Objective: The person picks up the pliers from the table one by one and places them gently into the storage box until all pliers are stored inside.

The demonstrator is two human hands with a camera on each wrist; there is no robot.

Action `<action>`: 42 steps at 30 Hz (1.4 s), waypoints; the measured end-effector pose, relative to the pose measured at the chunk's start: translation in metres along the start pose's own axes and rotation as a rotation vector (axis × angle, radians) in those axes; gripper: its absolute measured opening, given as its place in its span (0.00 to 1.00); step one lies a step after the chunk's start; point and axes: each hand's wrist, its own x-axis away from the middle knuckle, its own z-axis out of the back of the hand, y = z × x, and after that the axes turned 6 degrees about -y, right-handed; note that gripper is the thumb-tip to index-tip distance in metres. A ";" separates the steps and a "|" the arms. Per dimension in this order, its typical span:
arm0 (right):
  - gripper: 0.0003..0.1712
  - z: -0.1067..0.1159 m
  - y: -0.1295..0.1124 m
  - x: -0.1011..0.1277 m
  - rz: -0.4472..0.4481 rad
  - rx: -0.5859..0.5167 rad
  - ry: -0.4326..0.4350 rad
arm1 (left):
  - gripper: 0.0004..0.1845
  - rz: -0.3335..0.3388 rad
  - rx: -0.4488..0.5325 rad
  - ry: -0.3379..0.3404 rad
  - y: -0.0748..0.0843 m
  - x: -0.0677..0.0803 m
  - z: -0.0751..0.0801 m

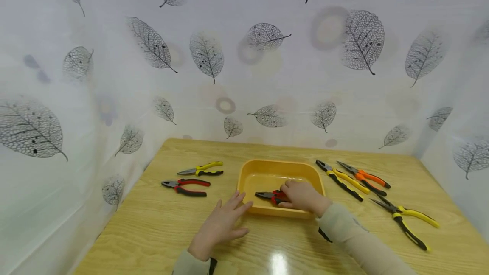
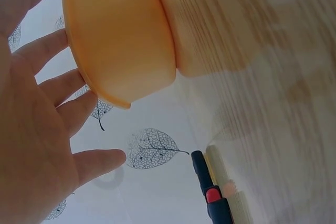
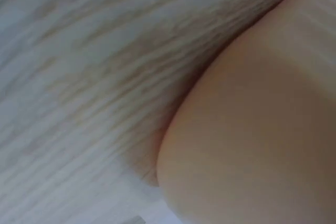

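Farthest out beyond my left hand (image 1: 221,224), toward the far left of the light wooden table (image 1: 153,232), lie two pairs of pliers side by side: the yellow-and-black-handled long-nose pliers (image 1: 201,169) farther from me and the red-and-black-handled pliers (image 1: 186,186) nearer, both well apart from my fingers. My left hand rests flat on the table with the fingers straight and spread, holding nothing, its fingertips just beside the near left corner of the shallow yellow plastic tray (image 1: 263,171); from the left wrist view the tray's rounded outer wall (image 2: 121,40) sits close above my open palm (image 2: 31,129), though I cannot tell whether a fingertip touches it. To the right of that hand, my right hand (image 1: 303,196) reaches over the tray's near rim and curls around the handles of a second pair of red-and-black-handled pliers (image 1: 269,195), whose grey nose points left, low over the tray floor. The right wrist view shows only blurred tray wall (image 3: 252,140) against the tabletop. Out past my right hand, three more pairs lie on the table: yellow-and-black-handled combination pliers (image 1: 341,179) just beside the tray, orange-and-black-handled long-nose pliers (image 1: 364,177) next to them, and, farthest right and nearer me, yellow-and-black-handled needle-nose pliers (image 1: 406,222) with their handles splayed.
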 end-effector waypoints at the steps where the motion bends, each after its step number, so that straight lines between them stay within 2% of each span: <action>1: 0.24 0.000 0.000 0.000 -0.002 -0.003 -0.002 | 0.36 0.002 -0.001 -0.003 0.000 0.000 0.000; 17: 0.19 -0.008 -0.001 -0.005 0.013 -0.016 0.026 | 0.36 -0.005 0.013 0.004 0.000 -0.002 0.000; 32: 0.15 -0.011 0.001 -0.006 0.019 -0.098 0.056 | 0.36 -0.010 0.018 0.017 0.000 -0.001 0.000; 42: 0.17 -0.010 -0.001 -0.005 0.016 -0.097 0.050 | 0.36 -0.007 0.015 0.011 -0.001 -0.001 -0.002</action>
